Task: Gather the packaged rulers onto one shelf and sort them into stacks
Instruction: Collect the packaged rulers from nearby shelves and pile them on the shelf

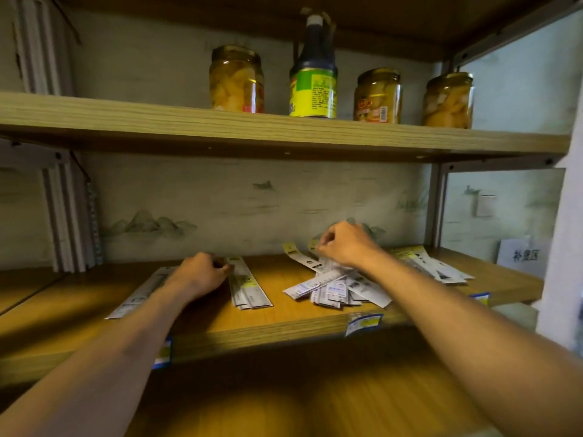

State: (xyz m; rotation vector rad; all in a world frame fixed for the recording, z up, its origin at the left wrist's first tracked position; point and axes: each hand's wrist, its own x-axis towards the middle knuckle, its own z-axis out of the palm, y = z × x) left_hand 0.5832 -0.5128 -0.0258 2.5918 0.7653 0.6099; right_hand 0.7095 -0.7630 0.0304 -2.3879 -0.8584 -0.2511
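Dim, warm light, deep shadows under the boards, soft blur, edges bowed.

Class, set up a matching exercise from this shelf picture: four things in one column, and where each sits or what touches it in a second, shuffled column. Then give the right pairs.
Column one
1. dark sauce bottle
2. neat ruler stack
3. jumbled ruler pile
4. white paper sign

Column two
A. under the right hand, which pinches a packet
B. right of the shelf unit, outside its post
C. upper shelf, between jars
D. beside the left hand, whose fingers touch its far end

Pairs: 1-C, 2-D, 3-A, 4-B
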